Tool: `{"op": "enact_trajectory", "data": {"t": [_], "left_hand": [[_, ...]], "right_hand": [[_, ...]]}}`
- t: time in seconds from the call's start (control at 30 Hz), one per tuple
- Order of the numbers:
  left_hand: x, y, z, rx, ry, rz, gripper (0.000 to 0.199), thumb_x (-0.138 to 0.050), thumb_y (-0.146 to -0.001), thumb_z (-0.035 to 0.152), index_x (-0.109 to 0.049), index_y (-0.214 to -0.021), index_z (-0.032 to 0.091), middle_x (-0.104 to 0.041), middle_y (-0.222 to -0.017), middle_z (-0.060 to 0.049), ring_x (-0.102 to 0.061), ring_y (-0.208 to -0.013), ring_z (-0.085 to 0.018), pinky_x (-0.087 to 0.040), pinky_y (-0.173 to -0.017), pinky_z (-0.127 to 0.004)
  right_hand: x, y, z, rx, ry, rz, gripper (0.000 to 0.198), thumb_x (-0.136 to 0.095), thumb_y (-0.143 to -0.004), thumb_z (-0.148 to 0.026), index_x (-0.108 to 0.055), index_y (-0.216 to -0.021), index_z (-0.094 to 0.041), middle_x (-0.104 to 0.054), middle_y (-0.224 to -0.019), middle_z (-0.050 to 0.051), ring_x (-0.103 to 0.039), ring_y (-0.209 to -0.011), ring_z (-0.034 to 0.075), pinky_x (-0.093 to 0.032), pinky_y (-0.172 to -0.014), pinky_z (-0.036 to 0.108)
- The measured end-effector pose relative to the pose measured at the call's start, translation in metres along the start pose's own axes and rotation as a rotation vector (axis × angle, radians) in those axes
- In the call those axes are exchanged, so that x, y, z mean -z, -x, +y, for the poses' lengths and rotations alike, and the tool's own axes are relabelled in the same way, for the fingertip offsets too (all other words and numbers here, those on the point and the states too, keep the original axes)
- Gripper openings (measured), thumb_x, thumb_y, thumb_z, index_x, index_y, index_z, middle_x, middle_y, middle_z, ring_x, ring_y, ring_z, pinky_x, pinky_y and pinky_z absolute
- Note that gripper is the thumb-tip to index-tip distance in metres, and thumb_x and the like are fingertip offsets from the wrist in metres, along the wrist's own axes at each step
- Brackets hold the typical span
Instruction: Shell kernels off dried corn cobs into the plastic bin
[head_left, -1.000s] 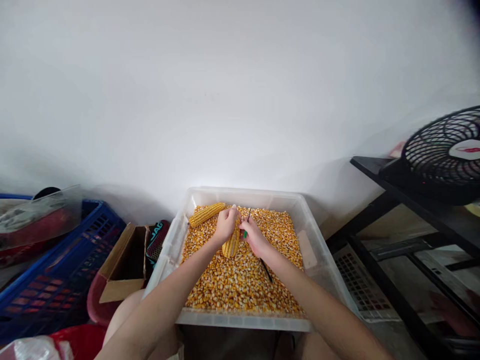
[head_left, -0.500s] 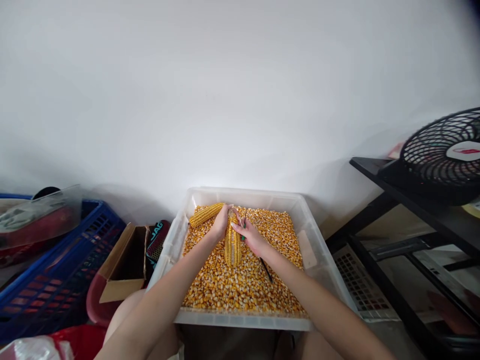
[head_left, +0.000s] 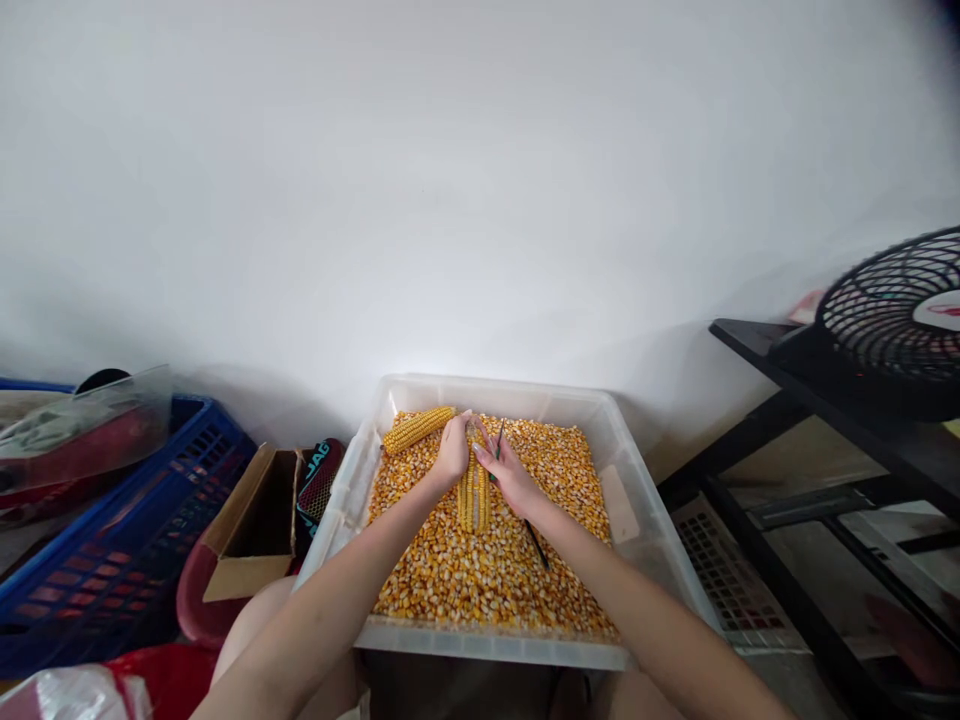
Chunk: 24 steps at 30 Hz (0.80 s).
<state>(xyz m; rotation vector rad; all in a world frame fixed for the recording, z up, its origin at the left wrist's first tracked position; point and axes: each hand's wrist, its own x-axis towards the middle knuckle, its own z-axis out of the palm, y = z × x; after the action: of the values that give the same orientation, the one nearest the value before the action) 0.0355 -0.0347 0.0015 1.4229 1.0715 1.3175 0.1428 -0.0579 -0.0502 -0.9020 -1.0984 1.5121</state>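
Observation:
My left hand (head_left: pixel 454 450) is closed around the upper end of an ear of corn (head_left: pixel 474 500), which has bare strips where kernels are gone. On its other side, my right hand (head_left: pixel 511 478) has its fingers bent near the top of the ear and grips a thin dark tool with a green part (head_left: pixel 499 446); its exact kind is unclear. A second, fuller corn cob (head_left: pixel 417 429) lies behind and left of my left hand. Beneath both hands spread loose corn kernels (head_left: pixel 480 590) in a translucent plastic bin (head_left: pixel 491 645).
A dark rod (head_left: pixel 537 545) lies on the kernels beside my right forearm. On the left stand a cardboard box (head_left: pixel 251 580), a maroon basin (head_left: pixel 196 598) and a blue crate (head_left: pixel 112 570). A black rack (head_left: pixel 795 375) with a fan (head_left: pixel 892 310) is on the right.
The whole view has shifted slightly. My left hand seems to have turned a little over the ear's top; both hands keep their holds.

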Motion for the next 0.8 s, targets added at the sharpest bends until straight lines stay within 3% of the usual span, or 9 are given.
{"op": "enact_trajectory", "data": {"t": [0.2, 0.33, 0.4, 0.5, 0.63, 0.8], "left_hand": [[0.002, -0.005, -0.002, 0.157, 0.248, 0.058, 0.037, -0.038, -0.08, 0.034, -0.051, -0.048, 0.022, -0.054, -0.049, -0.003, -0.055, -0.063, -0.019, -0.046, -0.069, -0.029], [0.01, -0.009, 0.002, 0.394, 0.61, 0.11, 0.043, -0.038, -0.08, 0.051, -0.051, -0.053, 0.02, -0.055, -0.051, -0.004, -0.059, -0.061, -0.019, -0.048, -0.062, -0.029], [0.011, -0.011, 0.003, 0.421, 0.707, 0.154, 0.05, -0.036, -0.079, 0.062, -0.051, -0.057, 0.019, -0.056, -0.053, -0.005, -0.06, -0.061, -0.02, -0.049, -0.06, -0.03], [0.007, -0.012, 0.001, 0.339, 0.632, 0.192, 0.049, -0.044, -0.076, 0.065, -0.054, -0.068, 0.018, -0.059, -0.061, -0.004, -0.061, -0.067, -0.019, -0.049, -0.064, -0.029], [-0.003, -0.007, -0.005, 0.197, 0.304, 0.151, 0.033, -0.062, -0.075, 0.049, -0.055, -0.085, 0.018, -0.063, -0.081, -0.003, -0.06, -0.087, -0.019, -0.045, -0.079, -0.027], [0.001, -0.002, -0.002, 0.215, 0.139, 0.096, 0.029, -0.059, -0.08, 0.046, -0.052, -0.088, 0.018, -0.06, -0.096, -0.006, -0.05, -0.108, -0.023, -0.039, -0.09, -0.028]], "right_hand": [[0.0, -0.003, -0.004, -0.058, -0.003, 0.019, 0.038, -0.069, -0.069, -0.051, -0.051, -0.089, -0.024, -0.064, -0.087, 0.0, -0.06, -0.091, 0.022, -0.045, -0.084, 0.036], [-0.001, 0.0, -0.017, -0.17, -0.031, -0.102, 0.044, -0.076, -0.063, -0.046, -0.051, -0.093, -0.025, -0.066, -0.092, 0.0, -0.062, -0.09, 0.022, -0.048, -0.08, 0.037], [-0.004, 0.004, -0.023, -0.181, -0.008, -0.137, 0.047, -0.079, -0.06, -0.04, -0.053, -0.096, -0.025, -0.066, -0.1, 0.001, -0.062, -0.094, 0.023, -0.049, -0.083, 0.037], [-0.006, 0.005, -0.029, -0.127, 0.019, -0.064, 0.044, -0.077, -0.063, -0.038, -0.055, -0.098, -0.025, -0.066, -0.108, 0.001, -0.061, -0.1, 0.024, -0.048, -0.087, 0.038], [-0.003, 0.001, -0.027, 0.008, 0.028, 0.043, 0.043, -0.075, -0.065, -0.036, -0.055, -0.102, -0.026, -0.064, -0.114, 0.002, -0.058, -0.108, 0.024, -0.044, -0.094, 0.039], [0.001, -0.001, -0.022, -0.004, 0.052, 0.06, 0.036, -0.072, -0.068, -0.04, -0.056, -0.098, -0.027, -0.065, -0.11, 0.002, -0.058, -0.108, 0.025, -0.044, -0.094, 0.04]]}}
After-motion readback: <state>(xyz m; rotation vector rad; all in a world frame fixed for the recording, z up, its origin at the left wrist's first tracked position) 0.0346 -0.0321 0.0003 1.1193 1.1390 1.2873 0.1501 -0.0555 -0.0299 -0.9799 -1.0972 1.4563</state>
